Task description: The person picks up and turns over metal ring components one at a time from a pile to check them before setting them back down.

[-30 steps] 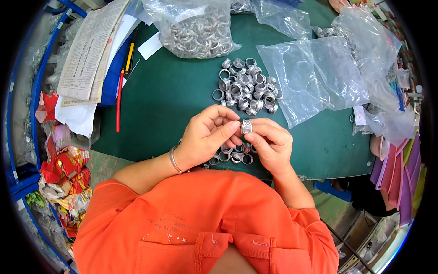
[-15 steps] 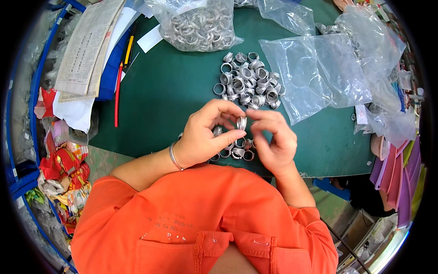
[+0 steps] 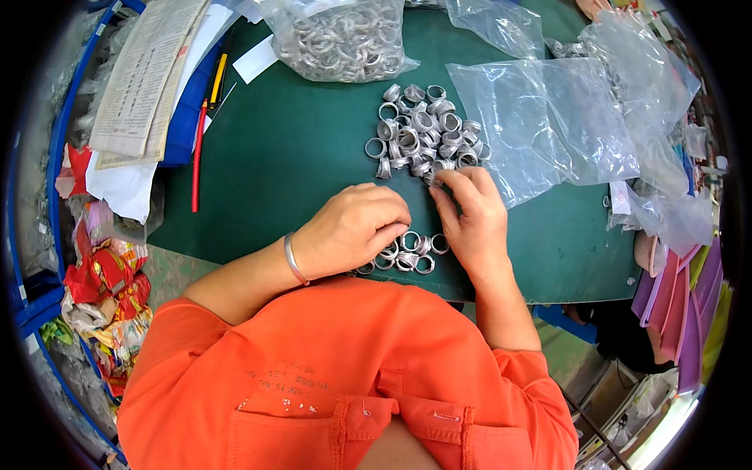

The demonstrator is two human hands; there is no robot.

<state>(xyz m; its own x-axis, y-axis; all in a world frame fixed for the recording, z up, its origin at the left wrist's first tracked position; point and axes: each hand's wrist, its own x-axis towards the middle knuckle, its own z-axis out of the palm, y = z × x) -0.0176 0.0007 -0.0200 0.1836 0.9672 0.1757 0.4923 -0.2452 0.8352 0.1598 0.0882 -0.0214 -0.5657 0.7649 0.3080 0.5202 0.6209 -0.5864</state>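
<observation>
A heap of silver-grey metal rings (image 3: 421, 131) lies on the green table, several of them tipped at odd angles. My right hand (image 3: 476, 219) reaches to the heap's near edge, thumb and forefinger closing on a ring (image 3: 430, 178) there. Nearer my body, a smaller group of rings (image 3: 406, 261) lies between my two hands. Over its left side rests my left hand (image 3: 356, 227), with fingers curled and the thumb pressed to them; whatever they may hold is hidden. A metal bangle (image 3: 292, 258) circles my left wrist.
A clear bag full of rings (image 3: 341, 43) stands at the back. Flat clear plastic bags (image 3: 548, 117) cover the right side. Papers (image 3: 145, 86) lie on a blue tray at the left, beside a red pen (image 3: 197, 168). The table's near edge (image 3: 580, 302) runs close to my body.
The ring held up between my hands no longer shows there. My right hand has moved up to the heap's near edge; my left hand has lowered and curled over the small group.
</observation>
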